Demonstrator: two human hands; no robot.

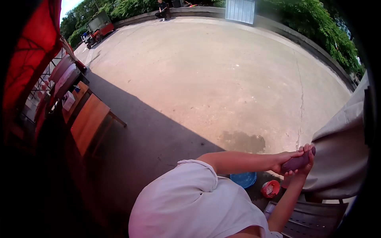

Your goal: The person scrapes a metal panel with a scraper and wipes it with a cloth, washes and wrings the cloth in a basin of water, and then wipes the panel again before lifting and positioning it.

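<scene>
A bunched dark purple cloth (pixel 295 163) is squeezed between my two hands at the right. My left hand (pixel 281 162) closes around its near end, the arm stretched out across from the left. My right hand (pixel 308 162) grips the far end with curled fingers, its forearm rising from below. Part of the cloth is hidden by the fingers. Below the hands are a blue basin (pixel 243 179), partly covered by my white shirt, and a small red container (pixel 270 189) with pale contents that I cannot make out.
Grey draped fabric (pixel 337 158) hangs close to the right of my hands, above a dark slatted metal surface (pixel 313 218). Wooden tables (pixel 90 121) stand left under a red canopy (pixel 33 47). A person (pixel 162 10) sits far off near a red vehicle (pixel 101 27). A wet patch (pixel 244 141) darkens the concrete.
</scene>
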